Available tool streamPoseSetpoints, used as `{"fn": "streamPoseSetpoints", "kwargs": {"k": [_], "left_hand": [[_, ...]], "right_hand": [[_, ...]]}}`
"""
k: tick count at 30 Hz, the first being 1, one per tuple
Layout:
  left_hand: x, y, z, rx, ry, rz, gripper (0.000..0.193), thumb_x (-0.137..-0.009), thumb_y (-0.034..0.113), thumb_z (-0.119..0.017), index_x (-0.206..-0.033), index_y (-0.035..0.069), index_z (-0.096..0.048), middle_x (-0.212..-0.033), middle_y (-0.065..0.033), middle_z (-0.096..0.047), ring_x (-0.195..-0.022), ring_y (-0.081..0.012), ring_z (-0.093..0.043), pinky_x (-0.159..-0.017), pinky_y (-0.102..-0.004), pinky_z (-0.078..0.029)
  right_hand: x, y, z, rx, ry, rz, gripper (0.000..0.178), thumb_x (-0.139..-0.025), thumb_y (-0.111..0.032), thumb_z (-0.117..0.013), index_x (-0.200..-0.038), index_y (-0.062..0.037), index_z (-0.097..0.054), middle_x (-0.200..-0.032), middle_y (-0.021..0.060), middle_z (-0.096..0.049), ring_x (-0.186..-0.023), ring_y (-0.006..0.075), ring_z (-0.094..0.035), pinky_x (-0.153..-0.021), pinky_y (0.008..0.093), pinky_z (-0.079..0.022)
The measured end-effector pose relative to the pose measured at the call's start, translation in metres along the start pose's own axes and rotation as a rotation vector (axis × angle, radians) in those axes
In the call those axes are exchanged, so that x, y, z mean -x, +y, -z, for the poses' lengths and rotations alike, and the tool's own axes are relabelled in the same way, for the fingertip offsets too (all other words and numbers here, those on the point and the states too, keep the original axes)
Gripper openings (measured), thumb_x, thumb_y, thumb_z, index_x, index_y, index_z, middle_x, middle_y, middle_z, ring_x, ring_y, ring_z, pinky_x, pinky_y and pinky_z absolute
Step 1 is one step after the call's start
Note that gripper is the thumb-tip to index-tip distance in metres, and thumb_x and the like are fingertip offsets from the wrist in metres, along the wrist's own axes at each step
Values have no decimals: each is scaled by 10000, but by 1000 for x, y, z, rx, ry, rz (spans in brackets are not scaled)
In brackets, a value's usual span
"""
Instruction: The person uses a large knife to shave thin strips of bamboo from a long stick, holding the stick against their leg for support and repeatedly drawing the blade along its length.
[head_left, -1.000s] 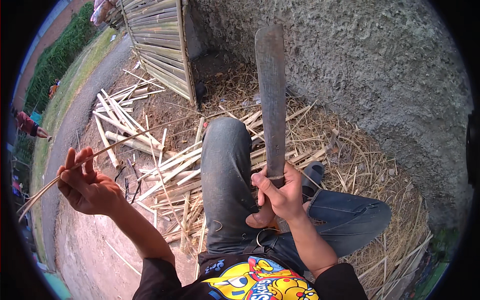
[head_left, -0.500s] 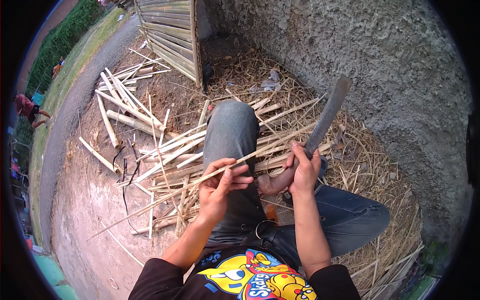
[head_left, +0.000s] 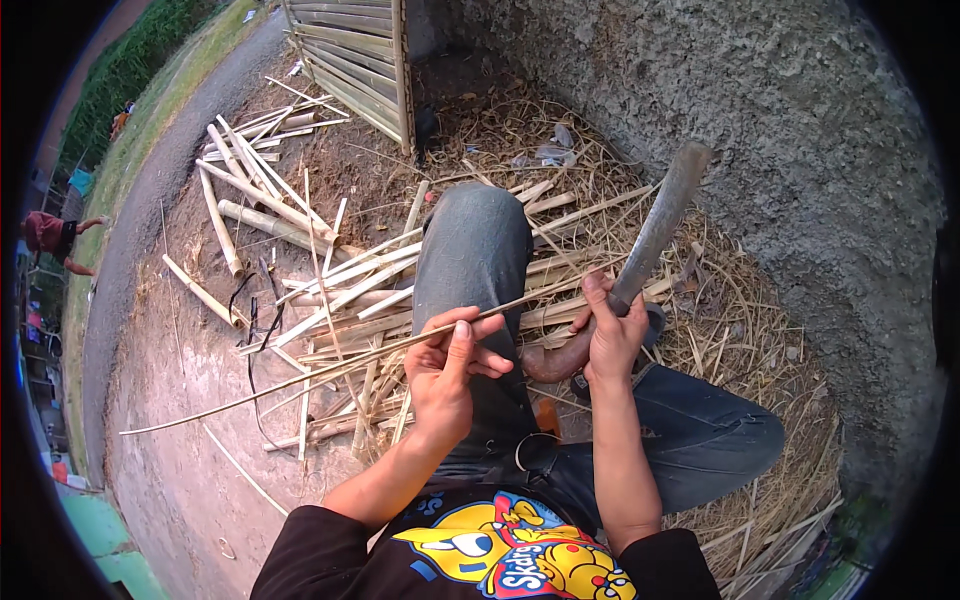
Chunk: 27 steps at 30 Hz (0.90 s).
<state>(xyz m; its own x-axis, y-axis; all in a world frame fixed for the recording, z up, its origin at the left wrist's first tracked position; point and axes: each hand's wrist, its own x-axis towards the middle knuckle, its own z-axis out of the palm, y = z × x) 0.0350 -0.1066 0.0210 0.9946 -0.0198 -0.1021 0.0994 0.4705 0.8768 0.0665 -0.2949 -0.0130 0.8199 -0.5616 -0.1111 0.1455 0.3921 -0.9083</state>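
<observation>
A long thin bamboo strip (head_left: 260, 395) slants across in front of me, its left end reaching over the bare ground. My left hand (head_left: 447, 375) pinches it between thumb and fingers, with some fingers spread. In my right hand (head_left: 612, 335) is a machete (head_left: 660, 230), gripped at its curved brown wooden handle (head_left: 560, 362). Its dark blade tilts up and to the right. The strip's right end comes close to the right thumb and the blade's base; whether they touch, I cannot tell.
Split bamboo pieces (head_left: 350, 300) lie piled beyond and beside my raised knee (head_left: 472, 245). A slatted bamboo panel (head_left: 350, 60) stands ahead, near a rough concrete wall (head_left: 780, 130). Shavings (head_left: 740, 330) cover the right side. A person (head_left: 55, 235) is beyond the path at far left.
The bamboo strip has slid left through my hands; its left end reaches further out and higher, and its right end no longer extends past the blade. The blade has turned slightly.
</observation>
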Motion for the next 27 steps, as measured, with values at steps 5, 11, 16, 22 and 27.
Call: {"fn": "streamPoseSetpoints", "kwargs": {"k": [5, 11, 16, 22, 27], "left_hand": [[10, -11, -7, 55, -4, 103, 347, -1046, 213, -570, -1329, 13, -563, -1122, -214, -723, -682, -206, -726, -600, -290, -591], [33, 28, -3, 426, -271, 914, 417, -1074, 271, -484, -1398, 12, -519, -1157, -227, -708, -794, -247, -735, -685, -326, -590], [34, 95, 50, -1230, -424, -549, 450, -956, 270, -672, -1315, 6, -611, -1201, -211, -685, -944, -289, -716, -818, -326, -565], [45, 97, 125, -1163, -364, 282, 255, -982, 182, -659, -1154, -4, -682, -874, -107, -689, -774, -174, -650, -688, -298, -514], [39, 78, 112, -584, -230, 487, 232, -1044, 151, -580, -1037, -32, -723, -634, 53, -490, -566, -36, -381, -517, -221, -303]], "right_hand": [[0, -8, -7, -169, -77, -130, 251, -884, -99, -775, -957, -53, -539, -840, 74, -660, -516, 99, -565, -465, 268, -509], [-8, -6, -1, -67, 25, -29, 260, -869, -42, -772, -949, -49, -525, -770, 54, -623, -520, 107, -550, -469, 279, -499], [-36, -22, 19, -36, 124, 67, 261, -865, -36, -774, -958, -42, -530, -734, 40, -589, -523, 111, -549, -484, 289, -509], [-58, -40, 28, 99, 86, 163, 215, -897, -72, -755, -945, -34, -549, -768, 63, -630, -501, 111, -558, -453, 275, -493], [-18, -62, 24, 366, -105, 282, 237, -1041, -217, -562, -1014, 16, -598, -872, 99, -710, -496, 91, -573, -448, 250, -463]]}}
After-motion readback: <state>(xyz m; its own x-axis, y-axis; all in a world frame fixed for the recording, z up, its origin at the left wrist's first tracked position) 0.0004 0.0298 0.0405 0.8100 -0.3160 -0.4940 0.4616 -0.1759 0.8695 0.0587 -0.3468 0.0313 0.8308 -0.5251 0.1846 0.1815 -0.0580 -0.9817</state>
